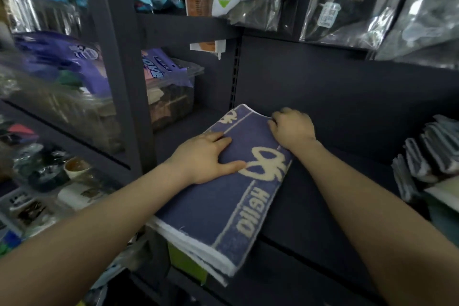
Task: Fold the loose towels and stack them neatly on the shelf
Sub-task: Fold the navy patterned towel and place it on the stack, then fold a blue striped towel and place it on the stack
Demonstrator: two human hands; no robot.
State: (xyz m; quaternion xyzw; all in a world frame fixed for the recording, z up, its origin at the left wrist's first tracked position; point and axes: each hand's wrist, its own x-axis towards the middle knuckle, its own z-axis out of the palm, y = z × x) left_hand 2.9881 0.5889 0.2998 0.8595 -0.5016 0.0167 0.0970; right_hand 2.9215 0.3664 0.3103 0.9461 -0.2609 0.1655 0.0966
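Folded blue towel (218, 196): lying on dark shelf (323, 206), near end overhanging the front edge; left hand (208, 159) spread flat on top; right hand (291, 126) with fingers curled over far edge

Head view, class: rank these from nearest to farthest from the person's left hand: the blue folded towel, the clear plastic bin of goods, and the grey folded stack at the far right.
1. Blue folded towel: directly under the left hand, which rests flat on it.
2. Clear plastic bin: up and to the left, on the neighbouring shelf.
3. Grey folded stack: far right edge, beyond the right hand.
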